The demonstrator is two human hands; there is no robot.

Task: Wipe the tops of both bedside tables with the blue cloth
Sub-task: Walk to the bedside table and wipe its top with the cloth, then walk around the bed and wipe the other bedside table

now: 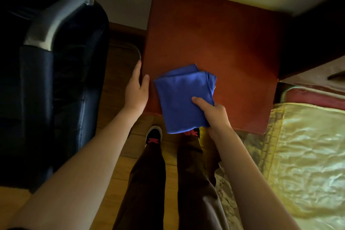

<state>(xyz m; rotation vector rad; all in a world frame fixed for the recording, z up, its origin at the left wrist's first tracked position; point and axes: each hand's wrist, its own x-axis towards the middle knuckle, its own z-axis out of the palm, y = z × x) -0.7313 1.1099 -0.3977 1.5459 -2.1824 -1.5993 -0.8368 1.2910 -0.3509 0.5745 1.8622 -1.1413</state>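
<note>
Head view: folded blue cloth (183,97) lies on the near-left part of the reddish table (224,43), its lower edge hanging past the front rim. The right hand (211,113) pinches the cloth's right edge, thumb on top, fingers underneath. The left hand (137,87) rests spread against the table's left edge. Soft and light, the cloth will likely bunch, so a flat palm over its middle should wipe better.

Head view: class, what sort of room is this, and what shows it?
Probably a bedroom: a wooden bedside table stands with a bed under a shiny gold cover on one side and a dark padded chair on the other.
</note>
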